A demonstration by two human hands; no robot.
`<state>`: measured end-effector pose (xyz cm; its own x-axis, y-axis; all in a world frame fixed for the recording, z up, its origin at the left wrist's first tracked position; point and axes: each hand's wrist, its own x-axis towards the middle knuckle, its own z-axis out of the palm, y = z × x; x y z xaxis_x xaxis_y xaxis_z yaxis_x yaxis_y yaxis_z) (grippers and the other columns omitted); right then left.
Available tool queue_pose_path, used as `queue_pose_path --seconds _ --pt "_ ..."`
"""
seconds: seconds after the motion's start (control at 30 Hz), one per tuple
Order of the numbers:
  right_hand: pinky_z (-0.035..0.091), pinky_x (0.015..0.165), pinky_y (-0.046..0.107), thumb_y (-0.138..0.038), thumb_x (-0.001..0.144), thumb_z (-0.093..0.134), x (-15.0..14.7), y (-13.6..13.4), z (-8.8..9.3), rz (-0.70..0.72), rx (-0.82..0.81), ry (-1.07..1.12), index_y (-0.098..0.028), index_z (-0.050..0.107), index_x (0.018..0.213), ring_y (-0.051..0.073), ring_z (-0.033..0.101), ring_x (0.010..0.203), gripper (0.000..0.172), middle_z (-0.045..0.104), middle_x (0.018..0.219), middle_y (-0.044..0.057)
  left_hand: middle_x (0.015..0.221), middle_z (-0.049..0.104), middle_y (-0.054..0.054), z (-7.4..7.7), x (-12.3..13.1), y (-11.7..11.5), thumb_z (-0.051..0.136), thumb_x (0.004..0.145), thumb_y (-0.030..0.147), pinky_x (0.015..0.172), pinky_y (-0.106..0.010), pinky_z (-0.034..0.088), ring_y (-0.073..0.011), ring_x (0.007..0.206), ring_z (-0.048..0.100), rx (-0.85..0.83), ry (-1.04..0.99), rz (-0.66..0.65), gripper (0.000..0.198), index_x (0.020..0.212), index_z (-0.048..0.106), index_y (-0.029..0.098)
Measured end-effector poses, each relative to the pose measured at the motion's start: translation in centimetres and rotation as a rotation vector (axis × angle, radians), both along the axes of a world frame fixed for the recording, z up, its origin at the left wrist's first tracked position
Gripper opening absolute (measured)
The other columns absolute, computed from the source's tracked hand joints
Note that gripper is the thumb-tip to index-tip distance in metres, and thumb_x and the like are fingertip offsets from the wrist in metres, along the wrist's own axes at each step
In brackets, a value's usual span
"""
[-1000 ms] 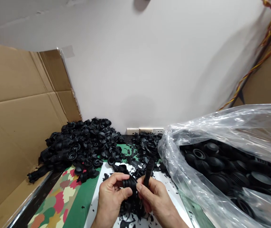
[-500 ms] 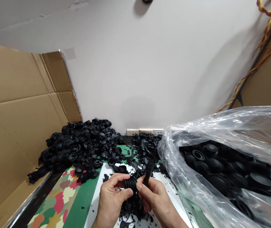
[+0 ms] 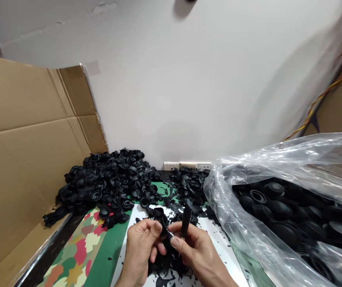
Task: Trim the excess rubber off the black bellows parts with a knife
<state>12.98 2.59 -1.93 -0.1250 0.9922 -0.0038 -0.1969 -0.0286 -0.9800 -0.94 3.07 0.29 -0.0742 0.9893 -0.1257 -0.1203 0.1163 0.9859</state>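
My left hand (image 3: 141, 247) and my right hand (image 3: 193, 249) meet low in the middle of the view. The left thumb and fingers pinch a small black rubber part (image 3: 165, 234), mostly hidden between the two hands. My right hand grips a slim black tool (image 3: 185, 220) that sticks up from its fingers, its tip hidden at the part. Black rubber scraps (image 3: 167, 265) lie on the white sheet (image 3: 123, 259) just under both hands.
A heap of black ribbed rubber parts (image 3: 107, 185) lies at the back left against a cardboard wall (image 3: 24, 151). A clear plastic bag (image 3: 278, 199) of more black parts fills the right. A smaller pile of offcuts (image 3: 188, 185) sits by the wall sockets (image 3: 187, 165).
The view has shifted slightly to the left. My left fingers have turned the rubber part, so less of it shows. The right hand still holds the tool upright.
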Motion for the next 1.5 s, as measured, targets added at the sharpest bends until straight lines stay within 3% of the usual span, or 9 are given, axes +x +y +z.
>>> queue_pose_path --seconds 0.17,0.33,0.4,0.53,0.7,0.97,1.13,1.27,1.5 --pt "0.034 0.043 0.024 -0.054 0.072 0.064 -0.7 0.1 -0.3 -0.094 0.067 -0.064 -0.016 0.063 0.071 0.011 0.042 0.045 0.038 0.055 0.056 -0.001 0.048 0.06 0.0 -0.2 0.1 -0.1 0.071 0.067 0.049 0.031 -0.014 0.025 -0.0069 0.034 0.047 0.058 0.062 -0.025 0.042 0.084 0.065 0.011" --pt "0.033 0.042 0.023 -0.055 0.07 0.066 0.2 0.1 0.3 -0.103 0.017 -0.044 -0.016 0.061 0.069 0.011 0.042 0.043 0.04 0.052 0.053 -0.003 0.102 0.064 -0.004 0.4 0.4 -0.5 0.076 0.052 0.005 0.045 -0.018 0.042 -0.0098 0.057 0.056 0.259 0.278 0.011 0.055 0.104 0.068 0.025" --pt "0.032 0.041 0.023 -0.056 0.068 0.067 0.4 0.0 0.4 -0.079 0.012 -0.025 -0.016 0.061 0.068 0.01 0.041 0.043 0.041 0.054 0.055 -0.002 0.111 0.061 -0.004 0.6 0.5 -0.7 0.071 0.055 0.001 0.048 -0.019 0.043 -0.0133 0.066 0.058 0.331 0.38 -0.017 0.055 0.103 0.07 0.029" --pt "0.03 0.039 0.022 -0.056 0.065 0.069 0.3 0.0 0.4 -0.029 0.014 0.014 -0.015 0.063 0.067 0.009 0.038 0.041 0.042 0.054 0.055 -0.002 0.102 0.066 -0.005 0.7 0.4 -0.9 0.071 0.062 0.007 0.052 -0.022 0.046 -0.0174 0.07 0.06 0.401 0.449 -0.043 0.039 0.094 0.075 0.028" --pt "0.031 0.039 0.02 -0.058 0.062 0.07 0.0 0.0 0.4 -0.002 -0.051 0.066 -0.015 0.059 0.065 0.008 0.039 0.041 0.045 0.047 0.05 -0.005 0.085 0.068 -0.003 0.7 0.4 -0.3 0.076 0.052 0.007 0.061 -0.022 0.05 -0.0186 0.075 0.062 0.33 0.188 0.012 0.033 0.079 0.078 0.025" --pt "0.027 0.034 0.019 -0.062 0.057 0.071 -0.4 0.5 -1.0 0.014 -0.133 0.186 -0.016 0.055 0.062 0.006 0.036 0.032 0.049 0.042 0.04 -0.008 0.045 0.053 0.006 0.8 0.5 -0.3 0.075 0.049 0.009 0.04 -0.018 0.039 -0.0086 0.041 0.046 0.09 0.058 0.017 0.025 0.073 0.074 0.016" --pt "0.031 0.032 0.019 -0.06 0.054 0.075 -0.6 0.8 -1.6 0.031 -0.18 0.244 -0.017 0.053 0.06 0.006 0.038 0.032 0.049 0.043 0.042 -0.008 0.061 0.059 0.003 0.6 0.5 -0.5 0.072 0.055 0.011 0.043 -0.019 0.04 -0.0097 0.048 0.049 0.169 0.103 0.0 0.021 0.075 0.071 0.018" --pt "0.031 0.032 0.019 -0.058 0.054 0.076 -0.7 0.8 -1.6 0.056 -0.199 0.293 -0.017 0.052 0.059 0.006 0.038 0.032 0.048 0.042 0.043 -0.009 0.079 0.06 0.001 0.6 0.4 -0.6 0.067 0.063 0.009 0.058 -0.022 0.046 -0.0146 0.066 0.057 0.278 0.225 -0.038 0.023 0.081 0.072 0.022" --pt "0.032 0.035 0.018 -0.045 0.06 0.078 -0.8 -0.1 0.6 0.089 -0.281 0.459 -0.016 0.053 0.059 0.004 0.038 0.034 0.038 0.044 0.046 -0.008 0.089 0.061 -0.001 0.2 0.4 -1.0 0.064 0.069 0.011 0.066 -0.023 0.047 -0.0176 0.077 0.059 0.346 0.293 -0.015 0.02 0.084 0.07 0.024"
